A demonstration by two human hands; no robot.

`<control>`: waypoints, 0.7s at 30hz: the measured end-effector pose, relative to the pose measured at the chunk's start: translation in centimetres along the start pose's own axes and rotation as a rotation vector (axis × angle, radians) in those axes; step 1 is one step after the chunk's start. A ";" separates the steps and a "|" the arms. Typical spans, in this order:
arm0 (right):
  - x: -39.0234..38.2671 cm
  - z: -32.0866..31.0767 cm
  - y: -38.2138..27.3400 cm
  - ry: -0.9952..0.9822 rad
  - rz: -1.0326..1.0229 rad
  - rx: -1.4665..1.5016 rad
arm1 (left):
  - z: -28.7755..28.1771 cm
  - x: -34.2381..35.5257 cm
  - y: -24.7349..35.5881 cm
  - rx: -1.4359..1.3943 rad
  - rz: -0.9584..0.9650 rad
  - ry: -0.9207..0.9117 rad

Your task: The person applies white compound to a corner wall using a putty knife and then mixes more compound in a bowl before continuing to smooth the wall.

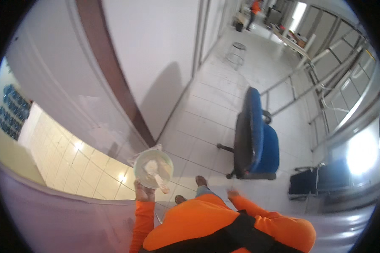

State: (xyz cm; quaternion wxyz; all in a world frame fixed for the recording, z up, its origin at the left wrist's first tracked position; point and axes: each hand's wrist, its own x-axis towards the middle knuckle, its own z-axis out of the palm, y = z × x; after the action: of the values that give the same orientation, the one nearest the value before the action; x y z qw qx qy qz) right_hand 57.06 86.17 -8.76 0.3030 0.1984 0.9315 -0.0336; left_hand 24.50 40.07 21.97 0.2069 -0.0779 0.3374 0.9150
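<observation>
My left hand (144,192) grips a pale, translucent round tub (140,180) by its near side, at the left of my body. Inside lies whitish material, and a light-coloured, elongated thing (159,182) leans over the tub's rim; its kind I cannot make out. A crumpled whitish edge shows behind the tub, close to the wall corner. My right hand (232,194) hangs low beside my orange-clad body, apart from the tub. It is small and smeared, so its fingers do not show clearly.
A blue office chair (257,137) stands ahead on the right. Beyond it are a metal frame (297,90) and a round stool (237,52). A white wall (156,46) with a brown strip (107,59) runs along the left. Far off, a person in orange (255,10) stands.
</observation>
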 end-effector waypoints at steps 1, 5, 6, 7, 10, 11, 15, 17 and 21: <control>2.0 -4.3 -8.1 -0.003 -0.135 0.066 | -0.2 -1.1 1.6 0.107 0.084 0.064; 12.3 -16.3 -11.3 0.134 -0.269 0.010 | -1.4 -1.8 2.2 0.048 0.124 0.002; 14.4 -19.8 -13.7 0.172 -0.314 0.001 | -3.0 -1.8 2.7 0.036 0.095 -0.059; 16.7 -22.5 -15.5 0.208 -0.331 0.004 | -3.2 -1.0 2.7 0.040 0.130 -0.078; 21.6 -31.1 -24.0 0.296 -0.508 -0.040 | -3.1 -0.7 1.5 0.018 0.020 0.084; 22.5 -33.3 -26.7 0.314 -0.565 -0.057 | -3.4 -0.9 0.9 -0.002 -0.025 0.143; 25.3 -39.3 -35.2 0.383 -0.725 -0.117 | -4.4 -1.3 0.1 -0.071 0.022 0.186; 26.3 -40.5 -37.5 0.399 -0.773 -0.134 | -4.3 -1.6 0.1 -0.081 0.030 0.180; 27.2 -42.7 -41.3 0.420 -0.845 -0.147 | -5.2 -2.1 -0.6 -0.061 0.051 0.233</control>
State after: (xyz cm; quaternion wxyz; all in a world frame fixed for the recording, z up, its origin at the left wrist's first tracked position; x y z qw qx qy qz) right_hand -2.69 65.53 7.92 0.0812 -0.2170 0.9716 -0.0471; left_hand 26.71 36.39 18.26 0.1405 -0.1814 0.3332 0.9145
